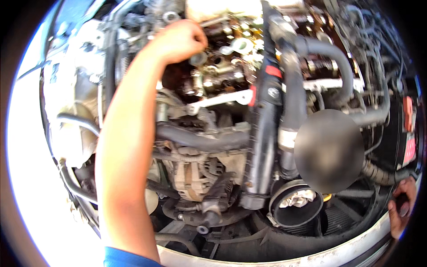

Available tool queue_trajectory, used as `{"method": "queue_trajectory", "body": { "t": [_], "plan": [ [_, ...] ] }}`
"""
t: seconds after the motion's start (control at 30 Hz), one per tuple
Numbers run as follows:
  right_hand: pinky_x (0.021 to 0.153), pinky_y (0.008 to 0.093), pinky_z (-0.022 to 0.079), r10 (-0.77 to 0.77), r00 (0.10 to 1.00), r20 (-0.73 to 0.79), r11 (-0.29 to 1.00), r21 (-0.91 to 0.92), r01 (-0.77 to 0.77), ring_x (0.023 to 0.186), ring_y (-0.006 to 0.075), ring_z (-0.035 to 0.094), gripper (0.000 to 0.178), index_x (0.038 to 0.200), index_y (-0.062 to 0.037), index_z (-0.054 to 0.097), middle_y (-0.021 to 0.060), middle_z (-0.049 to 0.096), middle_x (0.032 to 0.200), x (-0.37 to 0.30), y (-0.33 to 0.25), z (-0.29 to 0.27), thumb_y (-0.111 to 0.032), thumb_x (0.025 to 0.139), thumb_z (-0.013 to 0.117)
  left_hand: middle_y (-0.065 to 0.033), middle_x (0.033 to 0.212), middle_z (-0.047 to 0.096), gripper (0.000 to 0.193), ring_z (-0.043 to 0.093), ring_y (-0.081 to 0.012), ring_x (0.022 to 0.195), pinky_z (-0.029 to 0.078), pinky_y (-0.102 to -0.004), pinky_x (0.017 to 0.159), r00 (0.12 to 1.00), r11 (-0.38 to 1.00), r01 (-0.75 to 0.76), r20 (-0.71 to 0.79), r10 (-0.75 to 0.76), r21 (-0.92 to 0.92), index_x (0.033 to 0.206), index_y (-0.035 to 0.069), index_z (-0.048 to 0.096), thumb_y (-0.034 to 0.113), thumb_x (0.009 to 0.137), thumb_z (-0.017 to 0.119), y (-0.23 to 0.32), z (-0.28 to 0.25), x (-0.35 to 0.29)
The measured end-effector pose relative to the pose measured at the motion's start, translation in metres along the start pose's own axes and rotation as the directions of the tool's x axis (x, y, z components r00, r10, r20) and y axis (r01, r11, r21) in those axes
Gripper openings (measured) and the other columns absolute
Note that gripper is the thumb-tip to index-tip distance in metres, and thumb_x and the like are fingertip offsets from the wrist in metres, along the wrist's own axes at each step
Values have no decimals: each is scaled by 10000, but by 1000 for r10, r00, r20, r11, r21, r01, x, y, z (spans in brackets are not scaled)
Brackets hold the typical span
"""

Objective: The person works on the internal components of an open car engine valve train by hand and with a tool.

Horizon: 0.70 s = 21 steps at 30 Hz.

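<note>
Head view: upper centre, our left hand [184, 40] curls its fingers over the oily, uncovered metal engine [224, 82]; lower right, our right hand [395, 214] half-curls. We cannot tell what either grips. Likely we're handling engine parts; next calls for careful finger placement.

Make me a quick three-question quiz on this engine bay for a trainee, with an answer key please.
1. What colour is the sleeve at the lower edge: A red, B blue, or C yellow?
2. True or false: the left hand is to the left of the long black bar.
3. What sits in the open mouth of the round duct?

Key:
1. B, blue.
2. True.
3. Crumpled whitish material.
</note>
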State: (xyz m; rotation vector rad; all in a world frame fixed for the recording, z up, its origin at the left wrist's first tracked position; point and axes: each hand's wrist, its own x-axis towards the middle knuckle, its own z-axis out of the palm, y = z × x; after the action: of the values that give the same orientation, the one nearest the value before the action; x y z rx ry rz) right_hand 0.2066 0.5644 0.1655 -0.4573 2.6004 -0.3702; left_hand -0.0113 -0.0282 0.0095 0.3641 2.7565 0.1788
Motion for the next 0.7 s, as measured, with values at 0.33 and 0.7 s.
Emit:
{"method": "queue_trajectory", "body": {
  "t": [0.33,0.7],
  "plan": [
    [776,394,440,-68,944,-322,990,95,104,734,259,556,524,1173,10,564,129,564,801,23,-25,29,-29,671,711,-128,1316,654,212,615,-322,1198,480,-387,1024,994,994,97,-35,-99,-39,911,84,792,123,778,632,10,0,-7],
    [637,383,437,-199,926,-321,976,18,216,659,264,558,513,1091,-30,598,86,598,748,37,-37,24,-12,602,751,-127,1501,537,384,611,-320,1256,443,-361,1094,991,992,112,-75,-107,57,1113,83,781,79,782,586,24,-4,-27]
  ]
}}
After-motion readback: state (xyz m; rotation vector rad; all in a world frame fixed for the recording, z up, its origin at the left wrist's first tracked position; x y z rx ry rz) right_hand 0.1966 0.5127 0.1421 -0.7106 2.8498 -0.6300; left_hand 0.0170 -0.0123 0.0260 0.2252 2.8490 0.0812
